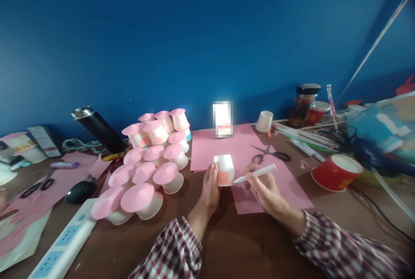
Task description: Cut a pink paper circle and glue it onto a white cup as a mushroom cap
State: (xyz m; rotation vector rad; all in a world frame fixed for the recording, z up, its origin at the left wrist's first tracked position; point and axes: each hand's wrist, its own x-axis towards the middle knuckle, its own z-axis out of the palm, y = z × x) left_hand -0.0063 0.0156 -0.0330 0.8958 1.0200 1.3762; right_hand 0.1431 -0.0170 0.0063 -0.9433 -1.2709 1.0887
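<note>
My left hand (210, 188) is closed on a small white paper cup (224, 166), held upside down, with an orange-pink patch on its lower side. My right hand (264, 186) grips a white marker pen (259, 173) with a red end, its tip touching or very close to the cup's rim. Behind the hands lie pink paper sheets (214, 142) with black scissors (270, 153) on them. To the left stand several upturned paper cups (152, 205) topped with pink paper cones (138, 197).
A white power strip (66, 238), black mouse (80, 191) and tilted black flask (97, 129) are on the left. At right are a red paper cup (333, 175), a dark jar (303, 108) and a plain white cup (264, 121). A blue wall (201, 45) rises behind the table.
</note>
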